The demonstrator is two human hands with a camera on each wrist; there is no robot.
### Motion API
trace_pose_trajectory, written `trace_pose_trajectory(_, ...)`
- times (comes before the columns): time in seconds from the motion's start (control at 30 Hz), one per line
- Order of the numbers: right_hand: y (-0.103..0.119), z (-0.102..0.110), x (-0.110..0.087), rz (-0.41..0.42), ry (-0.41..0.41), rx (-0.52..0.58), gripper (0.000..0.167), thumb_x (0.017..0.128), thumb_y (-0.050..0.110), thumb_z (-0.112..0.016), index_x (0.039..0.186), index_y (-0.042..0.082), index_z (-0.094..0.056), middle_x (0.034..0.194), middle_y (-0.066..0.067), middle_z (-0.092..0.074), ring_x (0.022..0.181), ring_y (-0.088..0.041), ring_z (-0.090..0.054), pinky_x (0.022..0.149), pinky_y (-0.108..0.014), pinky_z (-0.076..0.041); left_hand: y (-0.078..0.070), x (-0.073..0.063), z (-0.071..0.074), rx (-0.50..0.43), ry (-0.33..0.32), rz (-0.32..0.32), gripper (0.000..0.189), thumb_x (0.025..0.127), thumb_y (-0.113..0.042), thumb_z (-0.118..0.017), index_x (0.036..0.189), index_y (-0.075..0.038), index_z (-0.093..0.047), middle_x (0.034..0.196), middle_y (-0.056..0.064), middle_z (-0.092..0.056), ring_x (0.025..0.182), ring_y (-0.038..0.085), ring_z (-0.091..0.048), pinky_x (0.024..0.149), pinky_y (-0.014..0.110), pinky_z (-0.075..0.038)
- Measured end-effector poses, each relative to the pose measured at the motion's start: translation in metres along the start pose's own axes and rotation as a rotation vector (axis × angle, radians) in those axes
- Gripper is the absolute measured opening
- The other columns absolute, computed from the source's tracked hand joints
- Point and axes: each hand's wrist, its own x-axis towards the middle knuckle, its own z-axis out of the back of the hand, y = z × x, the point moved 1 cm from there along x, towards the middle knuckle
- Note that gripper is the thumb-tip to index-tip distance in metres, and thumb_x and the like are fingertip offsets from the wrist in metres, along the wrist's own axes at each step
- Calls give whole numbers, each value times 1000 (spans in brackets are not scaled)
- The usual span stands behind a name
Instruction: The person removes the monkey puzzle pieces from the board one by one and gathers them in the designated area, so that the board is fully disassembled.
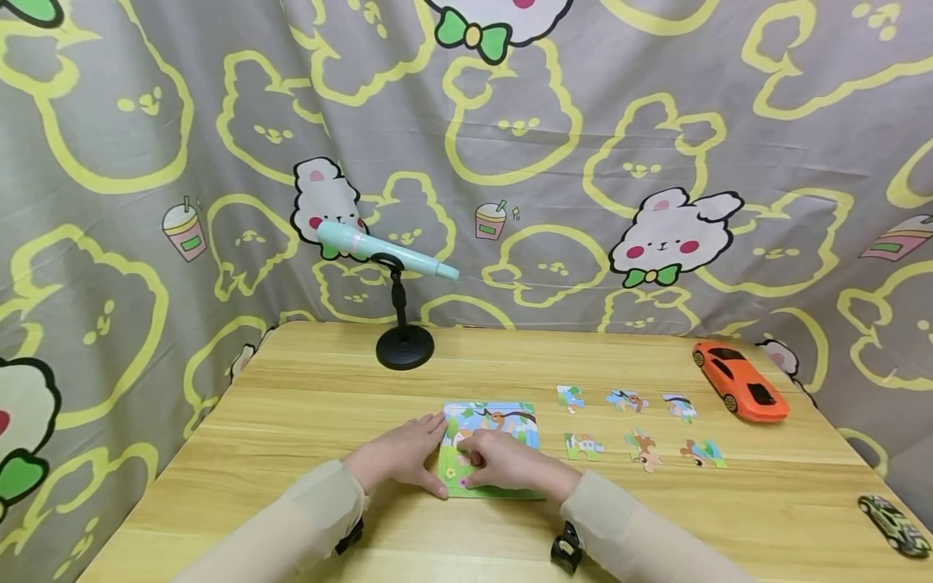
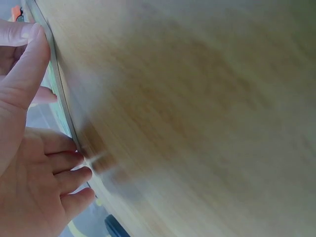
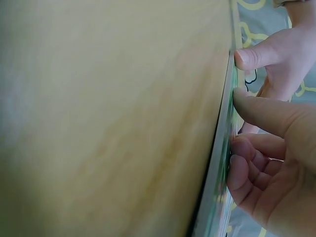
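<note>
A square jigsaw puzzle board [image 1: 503, 491] with a colourful picture lies on the wooden table in the head view. My left hand [image 1: 404, 453] rests along its left edge, thumb at the near corner and fingers fairly straight. Over the board's left half is my right hand [image 1: 503, 461], thumb and curled fingertips down on the picture. The right wrist view shows the right thumb [image 3: 266, 113] and fingers right at the board's surface; whether they pinch a piece I cannot tell. Several loose puzzle pieces [image 1: 585, 446] lie in two rows right of the board.
An orange toy car [image 1: 742, 382] stands at the back right, and a small camouflage-patterned toy car [image 1: 893, 525] near the right edge. A light-blue toy microphone [image 1: 397, 253] sits on a black stand [image 1: 405, 347] at the back. Behind the table [image 1: 306, 421] hangs a patterned curtain [image 1: 408, 121].
</note>
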Motion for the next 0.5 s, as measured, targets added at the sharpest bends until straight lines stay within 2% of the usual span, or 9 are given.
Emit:
trace_pose_trajectory(0.27, 2, 0, -1, -28, -13, 57, 50, 77, 21, -75, 119, -1, -58, 71, 8, -48, 61, -4, -42, 57, -20, -39, 1, 0, -1, -1, 1, 4, 103, 71, -56, -69, 141, 6, -27, 147, 20, -22, 134, 33, -22, 108, 44, -21)
trace_pose_trajectory(0.5, -1, 1, -3, -13, -38, 113, 42, 77, 13, -75, 114, 3, -58, 70, 8, -49, 59, -4, -42, 54, -20, -40, 0, 0, 0, 14, 3, 2, 103, 71, -56, -68, 142, 5, -26, 148, 20, -21, 134, 33, -22, 108, 44, -21)
